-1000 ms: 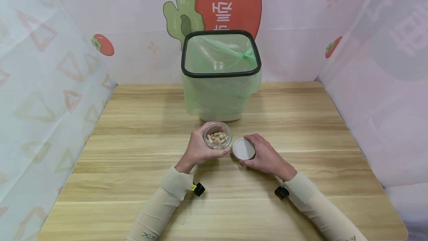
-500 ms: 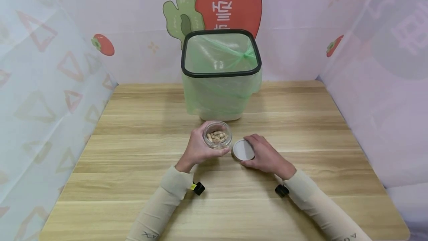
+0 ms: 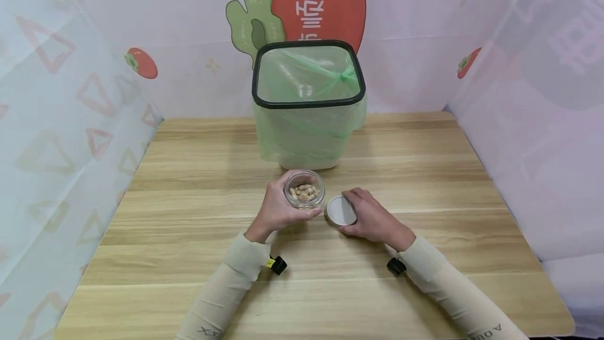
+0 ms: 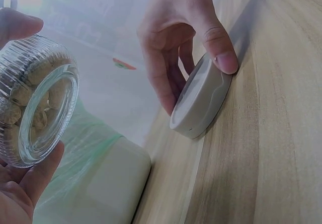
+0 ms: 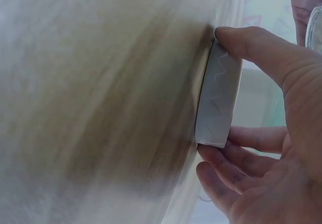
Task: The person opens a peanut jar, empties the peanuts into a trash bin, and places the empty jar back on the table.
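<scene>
My left hand [image 3: 279,206] grips a clear ribbed glass jar [image 4: 37,100] from its left side. Its mouth is uncovered and peanuts [image 3: 304,192] in their shells lie inside. In the left wrist view the jar hangs clear of the table, its round base showing. Just right of it, my right hand [image 3: 373,218] holds a round white lid [image 3: 342,211] by the rim, thumb on one side and fingers on the other. The right wrist view shows the lid [image 5: 219,95] edge-on, right at the tabletop, with a wavy line on its side.
Behind the hands stands a bin with a black rim [image 3: 309,104] and a green bag [image 3: 306,130] draped over it. The wooden table [image 3: 198,172] meets printed fabric walls [image 3: 71,93] at the back and sides.
Both hands keep their holds on the jar and the lid. The whole head view has shifted very slightly; nothing else visibly differs.
</scene>
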`<state>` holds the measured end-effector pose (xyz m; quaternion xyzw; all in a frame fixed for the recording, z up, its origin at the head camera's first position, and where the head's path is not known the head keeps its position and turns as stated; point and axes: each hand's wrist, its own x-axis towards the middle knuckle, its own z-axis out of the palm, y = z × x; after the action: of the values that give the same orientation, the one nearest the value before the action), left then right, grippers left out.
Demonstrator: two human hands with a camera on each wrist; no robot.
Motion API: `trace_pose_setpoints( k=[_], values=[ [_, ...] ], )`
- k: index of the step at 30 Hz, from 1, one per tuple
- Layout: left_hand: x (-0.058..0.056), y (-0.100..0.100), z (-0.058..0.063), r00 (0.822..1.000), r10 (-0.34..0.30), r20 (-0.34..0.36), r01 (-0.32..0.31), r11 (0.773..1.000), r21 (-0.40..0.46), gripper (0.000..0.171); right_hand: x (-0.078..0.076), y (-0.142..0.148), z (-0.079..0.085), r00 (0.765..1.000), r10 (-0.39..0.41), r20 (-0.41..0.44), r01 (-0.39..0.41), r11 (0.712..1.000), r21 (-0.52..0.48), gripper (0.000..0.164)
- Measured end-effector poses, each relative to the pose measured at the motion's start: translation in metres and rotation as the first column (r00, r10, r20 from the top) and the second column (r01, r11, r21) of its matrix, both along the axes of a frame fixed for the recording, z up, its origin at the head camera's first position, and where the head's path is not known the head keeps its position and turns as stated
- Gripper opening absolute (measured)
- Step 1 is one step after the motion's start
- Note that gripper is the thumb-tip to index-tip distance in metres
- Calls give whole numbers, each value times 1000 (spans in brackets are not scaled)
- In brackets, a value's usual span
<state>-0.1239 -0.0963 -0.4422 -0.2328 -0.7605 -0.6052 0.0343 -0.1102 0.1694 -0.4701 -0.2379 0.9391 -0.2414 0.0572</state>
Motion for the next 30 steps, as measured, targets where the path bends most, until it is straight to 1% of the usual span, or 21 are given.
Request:
trace_pose_setpoints(
  k=[6, 11, 15, 21, 26, 30],
  values=[
    [4, -3, -1, 1000, 8, -5, -8, 1000, -7, 69, 4, -4, 3, 999, 7, 49, -7, 1000, -9, 96],
    [4, -4, 1, 1000, 10, -15, -10, 1000, -7, 69, 5, -3, 9, 999, -17, 39, 18, 999, -29, 92],
    [2, -5, 2, 1000, 11, -22, -11, 1000, -8, 68, 2, 0, 18, 998, -50, 24, 51, 997, -58, 85],
    [1, -8, 5, 999, 13, -31, -13, 1000, 1, 66, -5, 4, 38, 993, -99, 57, 107, 983, -152, 78],
    [-1, -11, 8, 999, 11, -53, -10, 1000, 9, 67, -12, 7, 54, 991, -132, 9, 130, 964, -234, 69],
    [-3, -12, 11, 998, 12, -54, -11, 1000, 10, 68, -16, 8, 65, 987, -156, -33, 140, 948, -285, 61]
  ],
)
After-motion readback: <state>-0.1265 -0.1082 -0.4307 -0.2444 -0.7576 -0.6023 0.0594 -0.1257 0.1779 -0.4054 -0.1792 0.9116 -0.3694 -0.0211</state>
